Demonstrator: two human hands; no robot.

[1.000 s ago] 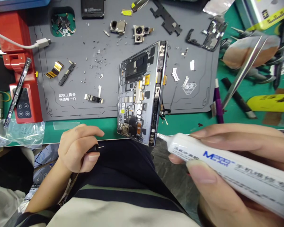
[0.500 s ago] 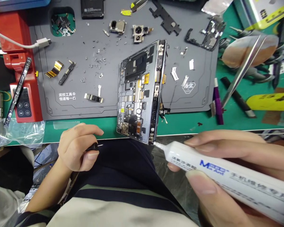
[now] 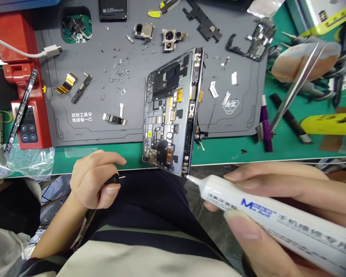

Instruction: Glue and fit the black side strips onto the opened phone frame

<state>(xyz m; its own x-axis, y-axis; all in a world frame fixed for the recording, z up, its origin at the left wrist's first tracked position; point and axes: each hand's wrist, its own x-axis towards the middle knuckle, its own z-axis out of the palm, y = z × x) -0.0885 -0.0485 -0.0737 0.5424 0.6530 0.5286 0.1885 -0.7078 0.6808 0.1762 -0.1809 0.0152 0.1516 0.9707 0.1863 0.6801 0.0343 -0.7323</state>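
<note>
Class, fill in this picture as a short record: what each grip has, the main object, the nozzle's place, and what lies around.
Left grip: around a black-handled tool with a thin metal tip
Right grip: holds a white tube
Main object: opened device, tilted, inner parts showing
Nozzle: at the device's lower corner; contact unclear
On grey mat: loose screws, camera module
Right of mat: tweezers

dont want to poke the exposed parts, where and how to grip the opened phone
Probably pinch the left long rim, coming from the left. The opened phone is tilted, its right side showing bare parts and an orange flex, and the white tube's nozzle is at its near right corner; the left rim looks plainer.
</note>
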